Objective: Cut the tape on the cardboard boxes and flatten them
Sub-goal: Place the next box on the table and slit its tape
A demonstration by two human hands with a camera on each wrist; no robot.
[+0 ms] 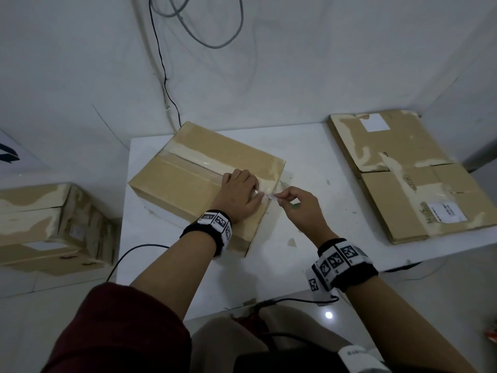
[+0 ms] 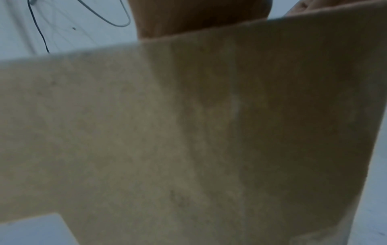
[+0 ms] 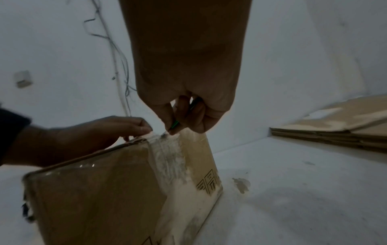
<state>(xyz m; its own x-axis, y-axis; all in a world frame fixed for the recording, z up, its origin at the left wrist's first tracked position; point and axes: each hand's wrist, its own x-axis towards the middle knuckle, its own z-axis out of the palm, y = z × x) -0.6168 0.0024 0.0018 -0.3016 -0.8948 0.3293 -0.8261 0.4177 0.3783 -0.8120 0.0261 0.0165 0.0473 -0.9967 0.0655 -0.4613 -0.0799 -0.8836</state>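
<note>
One pile of flattened brown cardboard boxes (image 1: 408, 181) done; the sealed box (image 1: 188, 179) is still taped. Left hand (image 1: 239, 195) presses flat; right hand (image 1: 298, 208) pinches a green-handled cutter (image 3: 175, 124) at the clear tape (image 3: 169, 152).

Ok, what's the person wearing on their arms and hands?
Both hands, left and right, are bare. Each wrist carries a black band with white blocks printed with black square markers. A dark red sleeve covers the left upper arm.
</note>
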